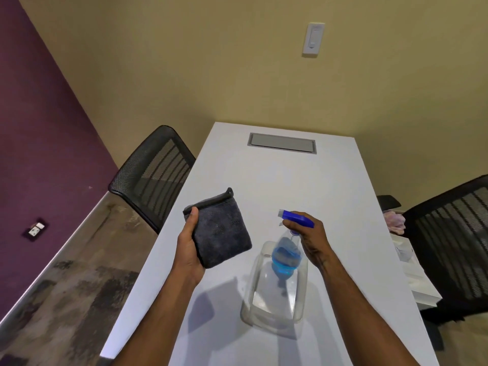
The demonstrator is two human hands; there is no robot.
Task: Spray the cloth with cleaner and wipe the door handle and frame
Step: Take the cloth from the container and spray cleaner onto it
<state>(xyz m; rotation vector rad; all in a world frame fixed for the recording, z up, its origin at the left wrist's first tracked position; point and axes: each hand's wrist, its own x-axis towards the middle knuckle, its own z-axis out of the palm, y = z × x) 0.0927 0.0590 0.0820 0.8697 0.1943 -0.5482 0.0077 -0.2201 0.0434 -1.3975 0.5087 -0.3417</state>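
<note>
My left hand (189,244) holds a folded dark grey cloth (221,231) above the white table (277,175), its flat face turned up and to the right. My right hand (310,233) grips a spray bottle (286,253) by its blue trigger head, nozzle pointing left toward the cloth. The clear bottle holds blue liquid in its lower part. It hangs tilted over a clear plastic container (274,294) on the table. No door, handle or frame is in view.
A black mesh chair (153,175) stands at the table's left side and another (454,239) at the right. A grey cable hatch (282,143) is set in the far end of the table. White items (412,276) and a pink cloth (394,220) lie right of the table.
</note>
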